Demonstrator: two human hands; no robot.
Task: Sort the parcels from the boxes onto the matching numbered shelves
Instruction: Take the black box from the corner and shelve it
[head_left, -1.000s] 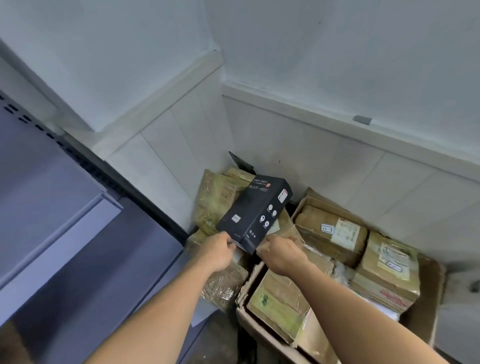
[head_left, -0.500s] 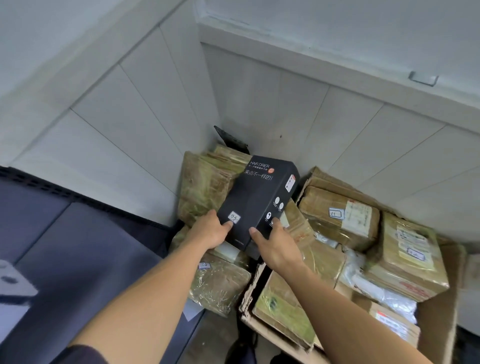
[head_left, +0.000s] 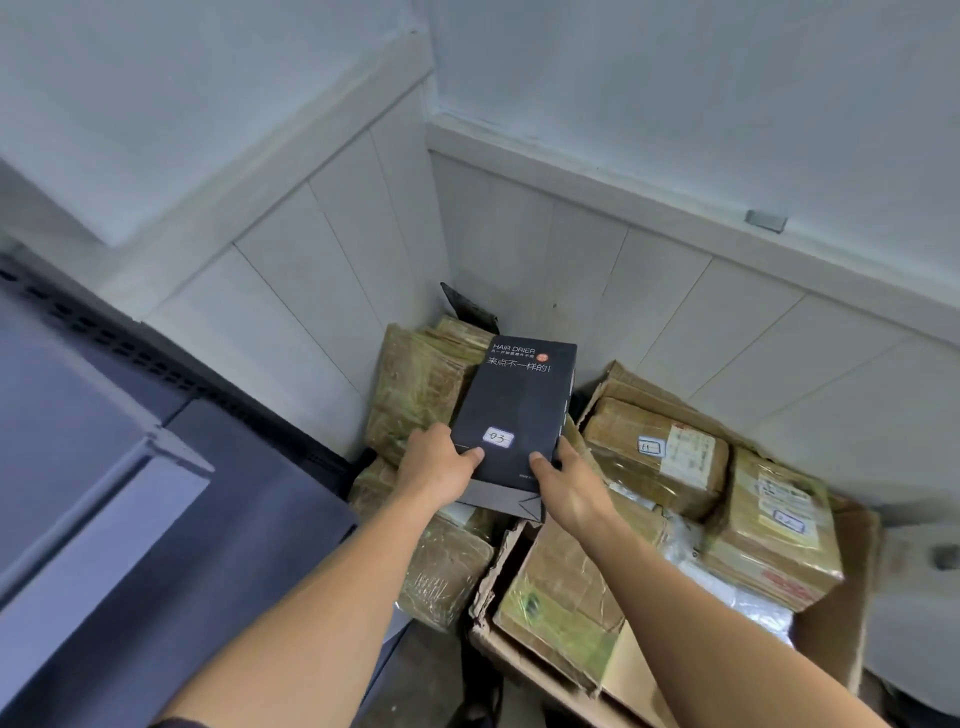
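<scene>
Grey shelving (head_left: 104, 467): left side of frame, dark metal, perforated strip along its far edge.
Cardboard carton (head_left: 831, 634): lower right, torn rim, packed w/ taped brown parcels + 1 white plastic bag (head_left: 727, 587).
Low parcel (head_left: 447, 571): lower centre, beside carton's left rim, under the left forearm, clear-wrapped.
L hand (head_left: 439, 465): centre frame, thumb on the box front near its lower-left corner. Other fingers are behind the box, out of sight. It grips the box.
R hand (head_left: 569, 486): thumb on the front near the lower-right corner, fingers curled round the right edge. It grips the same box.
Black box (head_left: 519, 400): centre, held by both hands above the pile, front twd camera, white print "HAIR DRIER".
Sticker (head_left: 497, 437): small, white, low on the box front, handwritten "03".
Parcel w/ "11" tag (head_left: 654, 452): right of centre, in the carton.
Far stack (head_left: 421, 384): tape-wrapped parcels left of the box, against the wall.
Tiled wall (head_left: 519, 234): white, corner at upper centre.
</scene>
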